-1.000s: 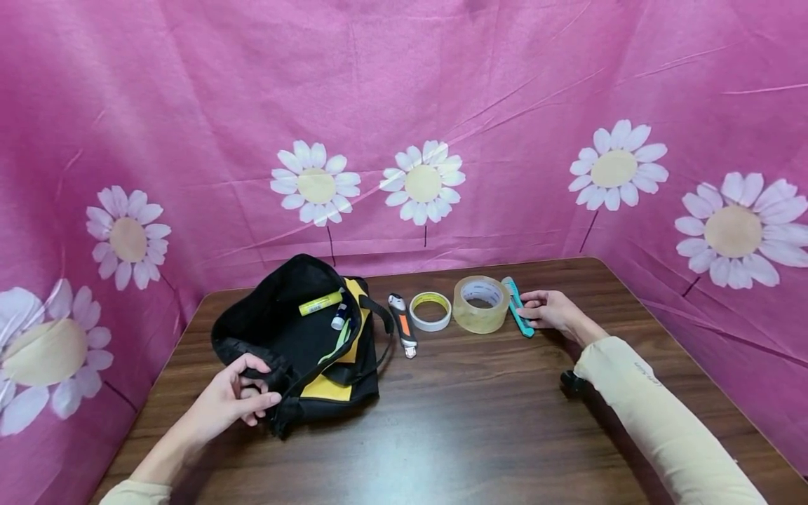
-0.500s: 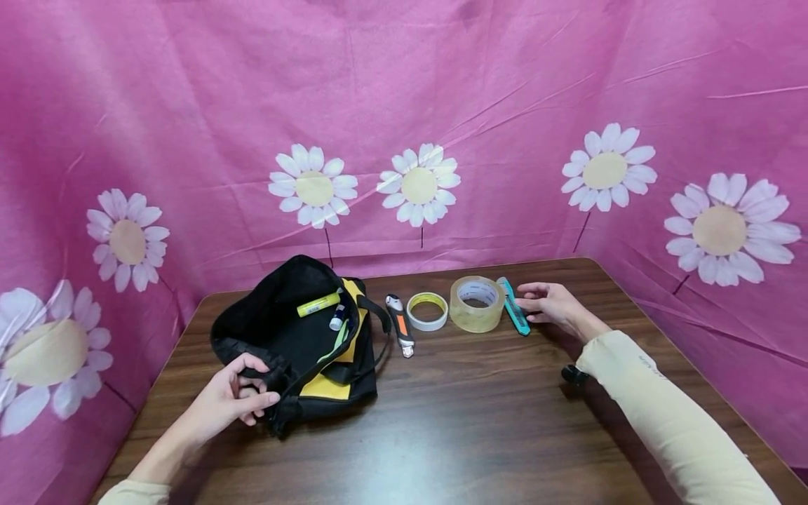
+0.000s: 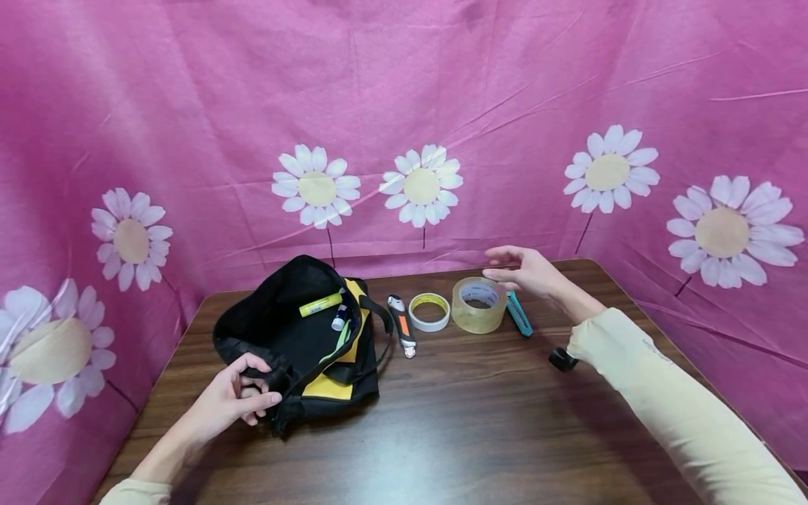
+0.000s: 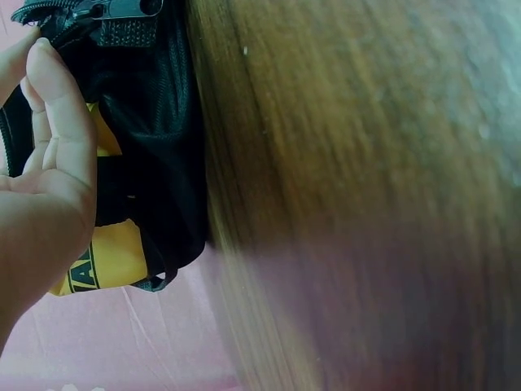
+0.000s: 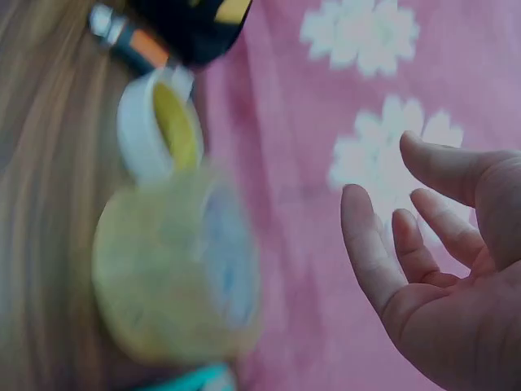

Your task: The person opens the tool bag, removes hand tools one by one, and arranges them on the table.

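We see the right hand [image 3: 529,272] with fingers loosely spread and empty, the clear tape roll [image 3: 477,320] near them, the left hand [image 3: 222,401] pinching the bag [image 3: 326,388]; a careless low reach could, we think, push the roll away.

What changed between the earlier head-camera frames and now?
The right hand has moved left and up in the head view, from beside the teal cutter to near the clear tape roll, holding nothing. The left hand still grips the black-and-yellow bag; the cutters and tape rolls lie where they were.
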`<action>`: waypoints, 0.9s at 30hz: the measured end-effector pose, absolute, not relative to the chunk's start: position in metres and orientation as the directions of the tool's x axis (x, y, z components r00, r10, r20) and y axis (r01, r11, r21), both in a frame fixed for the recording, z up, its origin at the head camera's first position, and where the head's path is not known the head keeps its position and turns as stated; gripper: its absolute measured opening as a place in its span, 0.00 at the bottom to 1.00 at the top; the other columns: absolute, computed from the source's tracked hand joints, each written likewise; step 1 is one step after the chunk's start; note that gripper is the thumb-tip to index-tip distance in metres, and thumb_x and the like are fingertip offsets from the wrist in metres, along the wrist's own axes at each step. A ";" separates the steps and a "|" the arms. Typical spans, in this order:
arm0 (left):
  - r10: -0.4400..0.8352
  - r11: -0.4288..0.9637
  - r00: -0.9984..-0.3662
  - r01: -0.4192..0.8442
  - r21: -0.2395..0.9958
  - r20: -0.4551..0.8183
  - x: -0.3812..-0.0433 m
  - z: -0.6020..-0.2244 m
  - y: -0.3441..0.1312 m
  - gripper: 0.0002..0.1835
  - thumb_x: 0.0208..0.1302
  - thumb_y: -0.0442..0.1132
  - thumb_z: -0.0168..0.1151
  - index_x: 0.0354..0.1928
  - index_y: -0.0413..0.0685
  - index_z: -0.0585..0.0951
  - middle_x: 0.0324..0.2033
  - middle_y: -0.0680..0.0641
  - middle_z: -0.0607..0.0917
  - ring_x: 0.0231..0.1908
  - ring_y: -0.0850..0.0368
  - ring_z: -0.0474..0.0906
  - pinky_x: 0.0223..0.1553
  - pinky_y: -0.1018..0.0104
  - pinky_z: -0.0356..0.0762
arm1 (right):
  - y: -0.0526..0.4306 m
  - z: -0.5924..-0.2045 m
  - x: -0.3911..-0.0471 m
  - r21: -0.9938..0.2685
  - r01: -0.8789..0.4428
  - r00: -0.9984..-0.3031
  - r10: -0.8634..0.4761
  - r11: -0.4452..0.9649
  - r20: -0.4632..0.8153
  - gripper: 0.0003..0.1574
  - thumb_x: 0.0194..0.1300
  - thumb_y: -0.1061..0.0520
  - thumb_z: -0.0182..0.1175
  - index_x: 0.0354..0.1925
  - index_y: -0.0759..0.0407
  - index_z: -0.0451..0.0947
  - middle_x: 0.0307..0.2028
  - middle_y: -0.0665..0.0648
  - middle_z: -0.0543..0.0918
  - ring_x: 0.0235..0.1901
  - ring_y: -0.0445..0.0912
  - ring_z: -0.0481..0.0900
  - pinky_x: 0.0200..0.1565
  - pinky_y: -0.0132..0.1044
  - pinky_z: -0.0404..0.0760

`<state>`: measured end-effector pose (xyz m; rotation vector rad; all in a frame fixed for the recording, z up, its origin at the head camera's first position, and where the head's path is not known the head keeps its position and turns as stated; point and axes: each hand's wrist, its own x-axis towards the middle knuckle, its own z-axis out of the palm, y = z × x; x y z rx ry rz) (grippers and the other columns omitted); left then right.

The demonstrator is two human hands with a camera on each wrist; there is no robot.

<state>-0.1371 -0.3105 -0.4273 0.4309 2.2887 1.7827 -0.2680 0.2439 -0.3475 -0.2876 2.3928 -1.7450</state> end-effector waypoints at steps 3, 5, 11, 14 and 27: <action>0.343 0.237 -0.939 0.091 0.967 0.005 -0.137 -0.427 -0.311 0.22 0.63 0.28 0.69 0.50 0.45 0.67 0.30 0.44 0.82 0.23 0.53 0.81 0.21 0.53 0.84 | 0.215 -0.329 -0.264 -0.953 -0.114 -0.944 -0.329 0.281 0.016 0.37 0.68 0.57 0.69 0.69 0.65 0.68 0.63 0.68 0.70 0.49 0.53 0.84 0.50 0.48 0.84; 0.338 0.239 -0.941 0.089 0.967 0.003 -0.137 -0.426 -0.311 0.22 0.63 0.28 0.69 0.50 0.45 0.67 0.30 0.44 0.81 0.23 0.53 0.81 0.21 0.52 0.84 | 0.194 -0.317 -0.261 -0.956 -0.144 -0.924 -0.380 0.254 0.038 0.35 0.68 0.59 0.68 0.68 0.64 0.68 0.63 0.67 0.71 0.50 0.55 0.83 0.50 0.49 0.84; 0.351 0.230 -0.936 0.105 0.967 0.018 -0.136 -0.426 -0.313 0.22 0.63 0.27 0.69 0.50 0.46 0.67 0.29 0.45 0.81 0.24 0.56 0.81 0.20 0.51 0.84 | 0.124 -0.294 -0.254 -0.981 -0.155 -0.848 -0.524 0.118 0.071 0.33 0.67 0.63 0.68 0.68 0.62 0.69 0.64 0.63 0.73 0.54 0.59 0.81 0.53 0.53 0.82; 0.360 0.222 -0.933 0.110 0.969 0.023 -0.136 -0.427 -0.315 0.22 0.63 0.27 0.68 0.50 0.47 0.67 0.29 0.45 0.81 0.24 0.56 0.81 0.20 0.52 0.84 | 0.087 -0.289 -0.251 -0.987 -0.143 -0.808 -0.585 0.067 0.077 0.33 0.67 0.63 0.67 0.67 0.61 0.70 0.64 0.61 0.74 0.54 0.58 0.81 0.52 0.52 0.83; 0.374 0.217 -0.927 0.115 0.969 0.026 -0.136 -0.426 -0.315 0.22 0.64 0.26 0.68 0.50 0.47 0.66 0.28 0.44 0.81 0.24 0.55 0.81 0.20 0.53 0.84 | -0.036 -0.323 -0.262 -0.995 -0.014 -0.741 -0.670 0.096 -0.054 0.29 0.65 0.66 0.68 0.63 0.61 0.74 0.53 0.58 0.79 0.49 0.52 0.85 0.49 0.42 0.85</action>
